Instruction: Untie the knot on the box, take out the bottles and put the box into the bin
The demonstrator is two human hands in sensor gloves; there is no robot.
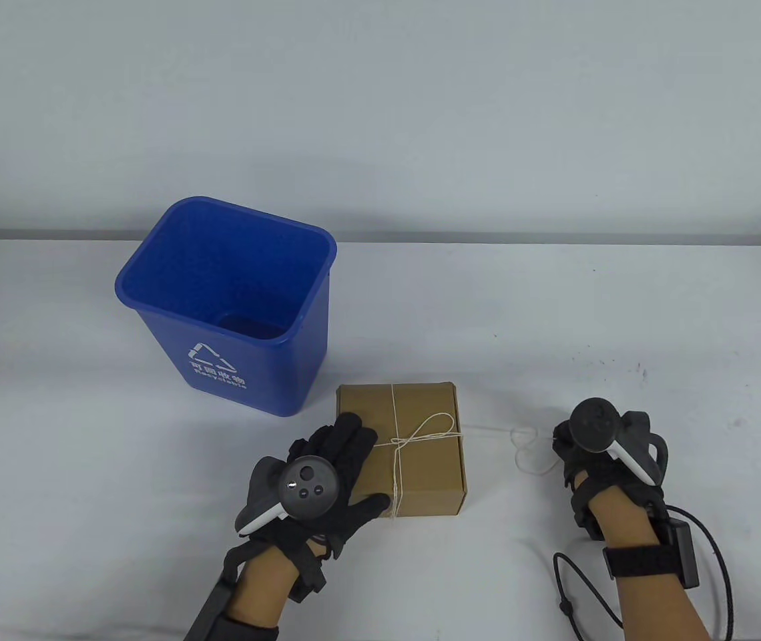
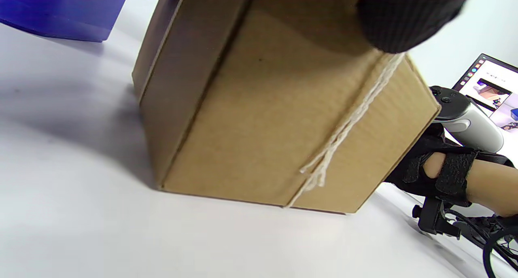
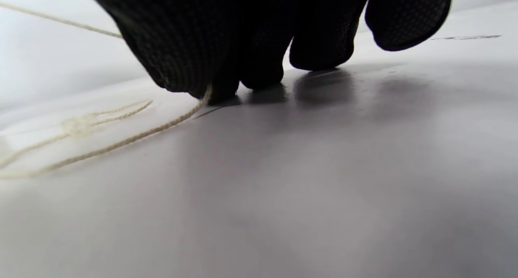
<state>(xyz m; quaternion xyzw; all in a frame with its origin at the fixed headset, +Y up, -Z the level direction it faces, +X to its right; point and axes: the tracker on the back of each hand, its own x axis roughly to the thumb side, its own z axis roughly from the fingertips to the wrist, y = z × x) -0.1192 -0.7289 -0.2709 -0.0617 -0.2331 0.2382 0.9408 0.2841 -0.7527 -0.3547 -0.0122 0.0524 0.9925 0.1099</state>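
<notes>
Left hand (image 1: 317, 477): nearest the table's front edge, resting against the left side of the box; fingers lie straight along the box's top left edge, thumb laid against its near face beside the string; nothing curled round anything.
Right hand (image 1: 581, 444): well to the right of the box, low on the table; fingers curled down with tips touching the surface, pinching a length of string, as the right wrist view shows.
Box (image 1: 414, 447): brown cardboard, closed, sitting flat on the table between the two hands.
String (image 1: 420, 435): pale twine crossed over the lid, one loop of the bow lying on top; a loose end runs off the right edge across the table to the right hand, curling just before it.
Table (image 1: 554, 320): white, a few small dark specks on the right.
Bin (image 1: 233, 300): blue, upright, white recycling mark on its front; behind and left of the box, close but apart.
</notes>
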